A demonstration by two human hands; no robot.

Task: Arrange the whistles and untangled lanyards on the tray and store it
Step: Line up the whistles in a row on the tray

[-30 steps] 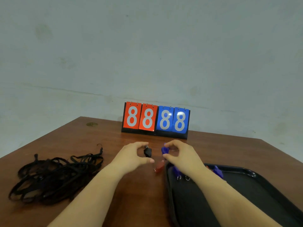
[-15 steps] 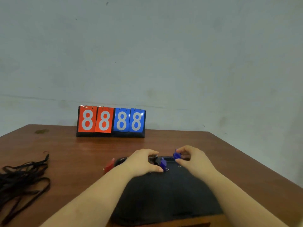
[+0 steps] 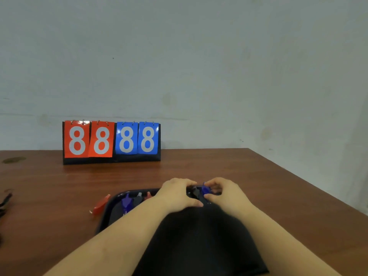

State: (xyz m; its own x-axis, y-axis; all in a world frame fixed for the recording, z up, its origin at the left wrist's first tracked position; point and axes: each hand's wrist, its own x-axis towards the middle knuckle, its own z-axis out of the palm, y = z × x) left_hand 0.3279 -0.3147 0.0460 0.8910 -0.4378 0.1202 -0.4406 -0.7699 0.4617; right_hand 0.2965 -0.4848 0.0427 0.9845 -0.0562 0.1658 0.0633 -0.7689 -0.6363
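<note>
Whistles are what both hands are working at the far rim of the tray (image 3: 111,204). The left hand (image 3: 177,194) is curled around a black whistle (image 3: 195,193), and the right hand (image 3: 227,193) pinches a blue whistle (image 3: 206,189); the two whistles sit just beside each other over the rim, at about 12 o'clock of the tray.

At the tray's 10 o'clock corner lie a purple whistle (image 3: 126,202), a grey whistle (image 3: 137,199) and a small red whistle (image 3: 148,195), close together. An orange-red whistle (image 3: 100,204) lies outside the tray on the surface (image 3: 258,186), touching or nearly touching the rim at 9 o'clock.

Risks, as I judge them: either held whistle, released this close to the rim, could roll over it onto the surface. A sweep of the left forearm could knock the three in the corner. The outside whistle is easily overlooked. The lanyards (image 3: 5,202), barely visible at the far left edge of view, appear not yet on the tray.

Room: the surface's right edge runs near the tray, so sliding the tray toward 3 o'clock has little margin. Toward 12 o'clock there is open wood up to the scoreboard (image 3: 111,141). Toward 9 o'clock there is open wood too, beyond the stray whistle.
</note>
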